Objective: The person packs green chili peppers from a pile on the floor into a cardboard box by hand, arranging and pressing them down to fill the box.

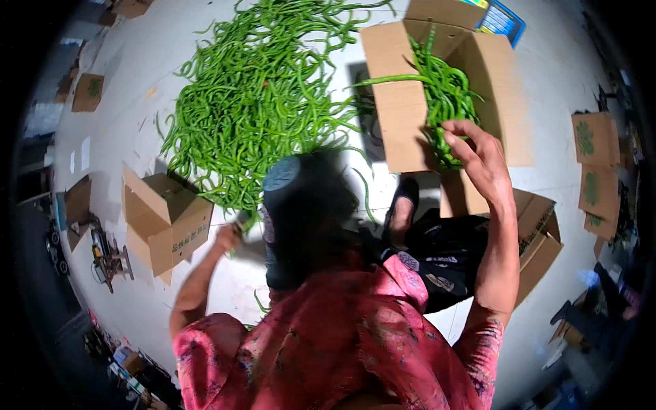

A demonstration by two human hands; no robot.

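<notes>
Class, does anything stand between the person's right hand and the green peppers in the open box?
Nothing visible does. The box's side flaps are spread outward, and the right hand reaches over the open top, fingers beside the green peppers. Whether they touch is unclear.

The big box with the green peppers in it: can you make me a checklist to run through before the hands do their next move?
1. Top of the pepper box open: ok, its flaps are spread out.
2. All peppers tucked inside: not ok, one long pepper sticks out over the left flap.
3. Right hand at the box: ok, it shows over the near right part.
4. Right hand's fingers free: cannot tell if they pinch a pepper.
5. Left hand free: cannot tell, it's blurry by the pile's near edge.
6. Peppers left in the floor pile: ok, lots.
</notes>
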